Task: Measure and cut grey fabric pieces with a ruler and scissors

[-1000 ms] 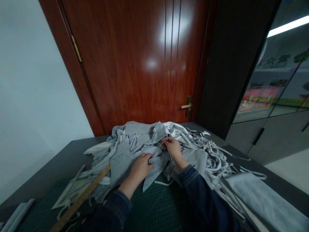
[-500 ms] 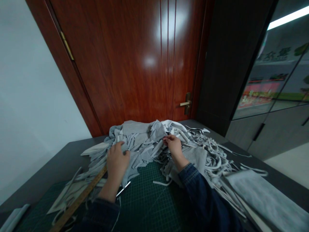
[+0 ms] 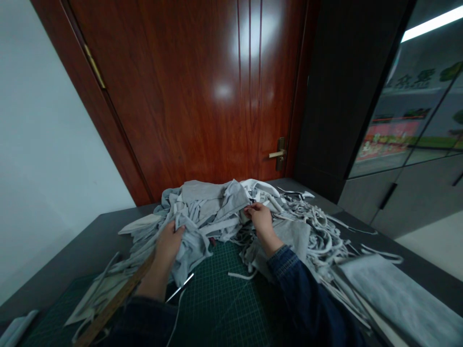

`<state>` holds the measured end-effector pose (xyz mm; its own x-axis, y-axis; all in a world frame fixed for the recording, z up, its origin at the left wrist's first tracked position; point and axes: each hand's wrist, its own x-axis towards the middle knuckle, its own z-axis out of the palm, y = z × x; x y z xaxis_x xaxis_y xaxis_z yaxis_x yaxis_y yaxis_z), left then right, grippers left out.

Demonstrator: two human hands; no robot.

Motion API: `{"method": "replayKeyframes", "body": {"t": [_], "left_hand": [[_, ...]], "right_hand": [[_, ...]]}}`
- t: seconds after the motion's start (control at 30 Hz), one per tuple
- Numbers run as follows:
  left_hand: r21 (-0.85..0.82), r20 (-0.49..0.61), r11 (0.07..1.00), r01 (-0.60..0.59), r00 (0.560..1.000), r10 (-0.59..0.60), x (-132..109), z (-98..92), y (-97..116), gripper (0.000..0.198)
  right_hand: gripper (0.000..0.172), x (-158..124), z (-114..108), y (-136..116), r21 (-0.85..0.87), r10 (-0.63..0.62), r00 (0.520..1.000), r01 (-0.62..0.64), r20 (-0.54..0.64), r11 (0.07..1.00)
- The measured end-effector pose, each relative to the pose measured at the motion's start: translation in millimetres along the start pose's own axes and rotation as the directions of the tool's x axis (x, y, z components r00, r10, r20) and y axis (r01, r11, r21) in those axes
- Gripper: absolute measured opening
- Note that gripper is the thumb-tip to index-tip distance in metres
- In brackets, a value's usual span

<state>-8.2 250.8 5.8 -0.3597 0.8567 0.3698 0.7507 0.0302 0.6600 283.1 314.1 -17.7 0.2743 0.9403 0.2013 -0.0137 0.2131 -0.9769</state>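
A heap of grey fabric pieces [image 3: 202, 192] lies across the back of the table. My left hand [image 3: 169, 245] is closed on a crumpled piece of grey fabric [image 3: 191, 248] at the heap's near left side. My right hand [image 3: 259, 218] pinches at the heap's right part, fingertips together on the edge of a grey fabric piece [image 3: 235, 197]. Exactly how much cloth those fingertips hold is hard to see. Beneath both hands spreads a green cutting mat [image 3: 224, 299] with a fine grid.
A wooden ruler [image 3: 115, 306] lies beside my left forearm, near a thin shiny metal tool [image 3: 181, 287]. Tangled grey fabric strips [image 3: 321, 231] are piled on the right, with a folded grey cloth [image 3: 401, 294] nearer me. A wooden door [image 3: 188, 106] stands behind the table.
My left hand has closed on a piece of grey fabric and drawn it left and towards me, bunching it up. My right hand has stayed nearly in place.
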Motion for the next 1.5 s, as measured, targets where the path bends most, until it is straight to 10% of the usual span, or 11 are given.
{"method": "replayKeyframes", "body": {"t": [0.2, 0.3, 0.43, 0.57, 1.03, 1.37, 1.5], "left_hand": [[0.056, -0.187, 0.996, 0.066, 0.981, -0.055, 4.4, -28.9, -8.7, 0.033], [0.127, -0.233, 0.975, -0.183, 0.950, 0.209, -4.3, -21.6, 13.8, 0.042], [0.064, 0.074, 0.808, -0.586, 0.810, 0.582, -27.9, 7.7, 48.0, 0.026], [-0.001, 0.382, 0.778, -0.628, 0.718, 0.581, -44.7, 31.3, 53.2, 0.023], [0.182, 0.388, 0.886, -0.426, 0.859, 0.334, -9.6, -6.2, 1.8, 0.035], [0.213, 0.208, 0.845, -0.491, 0.867, 0.452, -51.5, 26.5, 44.3, 0.020], [0.218, 0.006, 0.888, -0.405, 0.910, 0.414, -39.4, 9.8, 53.0, 0.022]], "right_hand": [[0.015, -2.0, -1.7, -2.9, -0.208, -0.042, 0.998, 0.049, 0.039, 0.977], [0.022, -8.6, -4.5, -8.5, -0.346, -0.083, 0.991, 0.114, 0.105, 0.931], [0.031, -18.5, -5.3, -15.7, -0.493, -0.117, 0.964, 0.224, 0.239, 0.841], [0.043, -24.4, -3.6, -19.3, -0.582, -0.124, 0.925, 0.327, 0.360, 0.745], [0.046, -37.0, -5.4, -22.0, -0.717, -0.089, 0.847, 0.496, 0.525, 0.490], [0.042, -36.4, -5.2, -23.1, -0.731, -0.084, 0.851, 0.492, 0.518, 0.473], [0.041, -35.2, -4.5, -23.8, -0.718, -0.084, 0.852, 0.485, 0.517, 0.500]]}}
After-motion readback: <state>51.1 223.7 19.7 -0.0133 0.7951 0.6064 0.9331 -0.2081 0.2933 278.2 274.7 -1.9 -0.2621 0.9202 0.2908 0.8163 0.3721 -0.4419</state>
